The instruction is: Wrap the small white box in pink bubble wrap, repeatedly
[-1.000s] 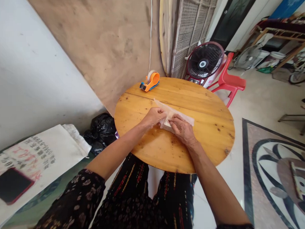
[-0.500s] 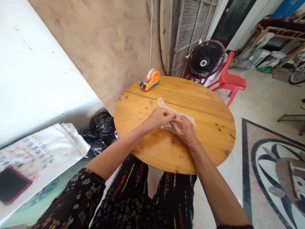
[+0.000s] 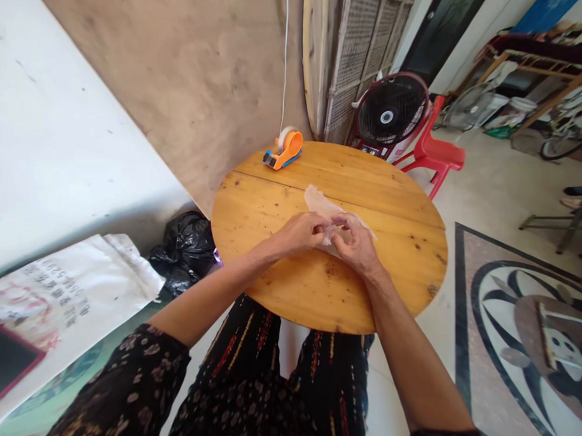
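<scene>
One thin, whitish, see-through sheet (image 3: 319, 201) lies near the middle of the round wooden tabletop (image 3: 288, 294), its far left corner spread out and its middle bunched up between the hands. The left hand (image 3: 303, 233) has its fingers curled in, with the tips at the bunched part. The right hand (image 3: 357, 246) is part-curled over the sheet's right portion, thumb and forefinger bowed with a small gap between them, close to the left fingertips. Whether either hand pinches the sheet firmly, I cannot tell; anything under the fingers is hidden.

Toward the tabletop's far edge, well apart from the hands, stands an orange and blue tape dispenser (image 3: 286, 151) holding a roll of tape. Behind it a brown board (image 3: 185, 75) leans along the wall, with a white cord (image 3: 286, 59) hanging in front of it. Beyond the tabletop's far right edge are a dark red fan (image 3: 387, 117) and a red plastic chair (image 3: 439, 150). To the left of the tabletop are black plastic bags (image 3: 191, 244), then a white printed sack (image 3: 83, 282) with a red-edged phone (image 3: 14, 360) lying on it. A panda pattern (image 3: 563, 355) marks the floor at right.
</scene>
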A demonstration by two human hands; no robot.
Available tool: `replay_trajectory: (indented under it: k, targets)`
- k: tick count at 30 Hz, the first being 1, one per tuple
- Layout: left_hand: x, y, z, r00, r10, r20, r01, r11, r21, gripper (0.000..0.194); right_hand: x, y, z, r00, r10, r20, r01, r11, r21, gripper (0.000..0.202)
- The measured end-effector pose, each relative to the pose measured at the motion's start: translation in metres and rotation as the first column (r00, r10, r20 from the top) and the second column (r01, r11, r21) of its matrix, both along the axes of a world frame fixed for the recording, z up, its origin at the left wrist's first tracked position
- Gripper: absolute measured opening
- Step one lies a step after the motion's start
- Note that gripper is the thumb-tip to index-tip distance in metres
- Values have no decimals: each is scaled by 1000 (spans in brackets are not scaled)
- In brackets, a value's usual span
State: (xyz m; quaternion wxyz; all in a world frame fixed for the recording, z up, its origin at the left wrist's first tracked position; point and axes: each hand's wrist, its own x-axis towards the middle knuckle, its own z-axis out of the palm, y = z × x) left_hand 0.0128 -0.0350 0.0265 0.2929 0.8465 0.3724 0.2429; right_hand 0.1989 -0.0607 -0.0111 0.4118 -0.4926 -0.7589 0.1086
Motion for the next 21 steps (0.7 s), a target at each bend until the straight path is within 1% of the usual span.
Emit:
replay_trajectory:
  k: [3, 7, 9, 12, 14, 16, 19, 21]
  targets:
    - [1, 1, -9, 997, 13, -82, -1, 989, 146, 22, 0, -1, 1, 1000, -22, -12, 21, 999, -37, 26]
    - [-1, 1, -20, 992, 12, -127, 28, 952, 303, 25, -2, -3, 3, 999, -22, -28, 19, 996, -92, 19]
    - [-1, 1, -24, 994, 8, -110, 37, 915, 401, 25, -2, -2, 4, 996, -44, -79, 36, 994, -105, 20]
    - [-1, 3, -28, 998, -24, -61, 52, 849, 526, 23, -1, 1, 2, 974, -107, -201, 82, 988, -128, 24]
    - [-1, 6, -30, 997, -64, -33, 71, 820, 567, 20, 0, 3, 1, 949, -151, -277, 113, 982, -149, 26]
    - [0, 9, -30, 992, -121, -21, 111, 807, 580, 18, 1, 5, 2, 937, -180, -299, 137, 978, -160, 27]
    - [2, 14, -29, 981, -192, -26, 172, 803, 570, 17, 2, 4, 9, 952, -197, -235, 166, 976, -144, 29]
    - [3, 15, -30, 978, -208, -22, 184, 806, 562, 16, 3, 4, 18, 962, -206, -178, 187, 975, -118, 31]
